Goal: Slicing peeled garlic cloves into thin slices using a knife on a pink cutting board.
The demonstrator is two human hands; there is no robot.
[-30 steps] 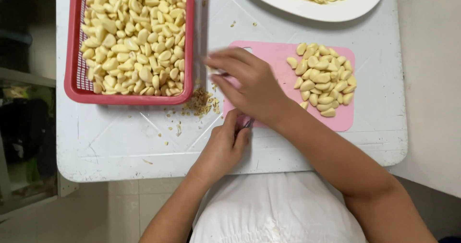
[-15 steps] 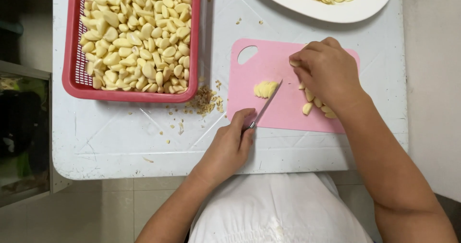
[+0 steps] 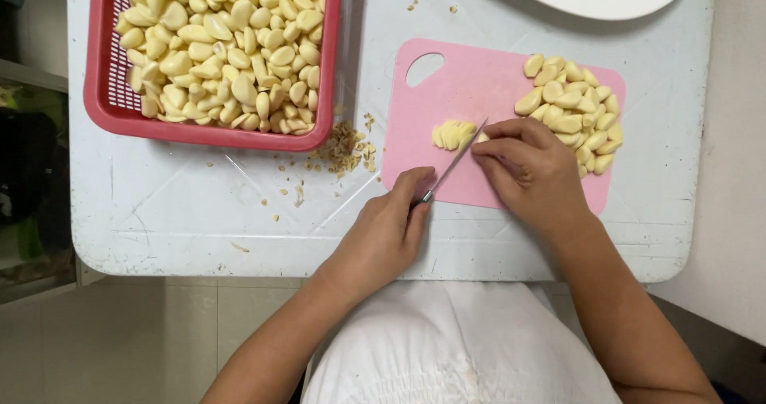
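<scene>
Left hand (image 3: 383, 232) clenched around knife (image 3: 453, 164); right hand (image 3: 531, 168) pins garlic clove (image 3: 482, 137) on pink cutting board (image 3: 479, 93) (near its front edge). Best: fingertips curled back, thin even slices.

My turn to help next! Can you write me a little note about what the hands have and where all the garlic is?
Left hand: grips the knife, blade angled on the pink cutting board.
Right hand: fingertips beside the blade, steadying a clove that is mostly hidden.
Done: small pile of garlic slices left of the blade.
Left: whole cloves heaped on the board's right side; many more in the red basket. A white plate sits at the top edge.
</scene>
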